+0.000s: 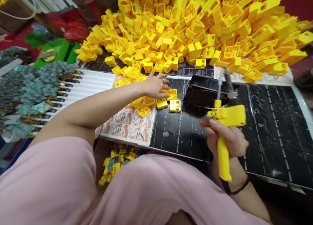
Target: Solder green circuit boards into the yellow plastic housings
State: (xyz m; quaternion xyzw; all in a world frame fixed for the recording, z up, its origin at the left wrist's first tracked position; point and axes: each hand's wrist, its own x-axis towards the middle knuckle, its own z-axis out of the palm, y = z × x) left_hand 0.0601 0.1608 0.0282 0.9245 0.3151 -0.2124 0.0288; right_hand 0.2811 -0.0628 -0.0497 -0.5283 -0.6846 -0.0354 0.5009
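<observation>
My left hand (157, 85) reaches over a small group of yellow plastic housings on the table, its fingers spread. By its fingertips lie an open-faced housing (172, 94) and another one (175, 105) with a patch of small holes. Whether the fingers touch any of them I cannot tell. My right hand (230, 138) is wrapped round a soldering gun (224, 156) with a yellow handle and yellow body. The gun's metal tip and a thin tube point up and away from me, blurred.
A large heap of yellow housings (168, 32) covers the back. Beside the gun stands a black dish-like object (202, 94). Left are a ribbed white tray (90, 84), grey wired parts (36, 88) and green bins (55, 52). A box of yellow and grey pieces (116, 164) sits below the table edge.
</observation>
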